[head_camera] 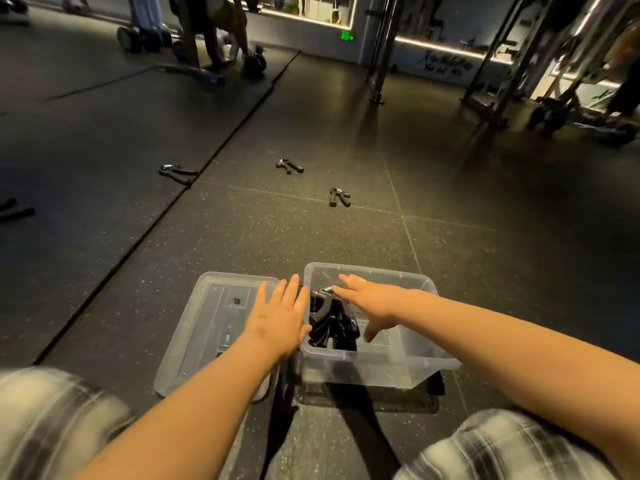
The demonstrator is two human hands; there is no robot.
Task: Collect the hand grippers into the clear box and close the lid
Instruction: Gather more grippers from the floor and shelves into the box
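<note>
Nearest, blurred plaid shorts run off the bottom edge. The left grip is spread flat over the lid, holding nothing. The right grip is spread over the clear box, fingertips at a pile of hand grippers inside, contact unclear. Farther off, three loose hand grippers lie on the floor, well beyond both grips; dark handles are cut off at left.

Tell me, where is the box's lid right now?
In the head view, the lid lies flat on the floor at lower centre, right beside the clear box on its left, with the left hand over its right edge.
</note>
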